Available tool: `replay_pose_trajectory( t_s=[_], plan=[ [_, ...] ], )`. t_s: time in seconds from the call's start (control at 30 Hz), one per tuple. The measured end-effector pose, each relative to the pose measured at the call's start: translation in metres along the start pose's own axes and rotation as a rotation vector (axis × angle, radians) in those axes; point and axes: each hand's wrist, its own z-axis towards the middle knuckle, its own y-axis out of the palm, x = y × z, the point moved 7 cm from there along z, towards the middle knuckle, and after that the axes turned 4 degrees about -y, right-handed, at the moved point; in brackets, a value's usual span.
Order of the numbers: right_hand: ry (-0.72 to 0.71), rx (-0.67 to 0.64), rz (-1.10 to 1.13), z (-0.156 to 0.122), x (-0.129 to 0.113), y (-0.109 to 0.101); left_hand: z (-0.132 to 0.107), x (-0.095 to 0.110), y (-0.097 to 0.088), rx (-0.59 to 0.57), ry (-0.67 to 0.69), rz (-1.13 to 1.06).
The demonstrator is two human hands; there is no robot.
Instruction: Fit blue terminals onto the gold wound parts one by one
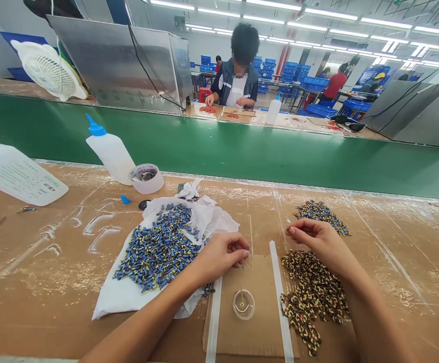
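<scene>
My left hand (227, 252) hovers above a taped cardboard piece (253, 333), thumb and fingers pinched on something too small to make out. To its left, a heap of small blue and yellow pieces (159, 247) lies on white sheeting (109, 302). My right hand (319, 242) pinches a tiny dark piece (289, 230) at its fingertips. Below that hand spreads a pile of brown, yellow and red pieces (313, 287); beyond it is a smaller pile of blue and yellow pieces (323, 216). A small clear cup (244, 304) with a thin upright stick sits on the cardboard.
At the back left stand a squeeze bottle (111, 154) with a blue tip, a roll of tape (146, 179) and a large white bottle (18, 174). A green belt (227, 146) runs across behind the table. Beyond it a person (236, 75) handles small red pieces.
</scene>
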Motion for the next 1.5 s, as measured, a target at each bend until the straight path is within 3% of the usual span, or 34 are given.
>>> replay_pose_trajectory(
  t_s=[0.27,0.53,0.93,1.27,1.5],
  plan=[
    [0.021,-0.024,0.336,-0.007,-0.019,0.046,-0.008,0.021,-0.001,0.097,0.140,0.101],
    [-0.056,-0.019,0.430,-0.017,-0.029,0.077,-0.012,0.024,0.002,0.108,0.121,0.065],
    [-0.069,-0.003,0.311,-0.022,-0.029,0.087,-0.014,0.027,-0.004,0.201,0.128,0.200],
    [-0.124,-0.047,0.168,-0.025,-0.033,0.092,-0.021,0.035,-0.005,0.345,0.292,0.552],
    [-0.116,-0.051,0.157,-0.024,-0.026,0.102,-0.020,0.031,-0.002,0.311,0.258,0.645]
  ],
)
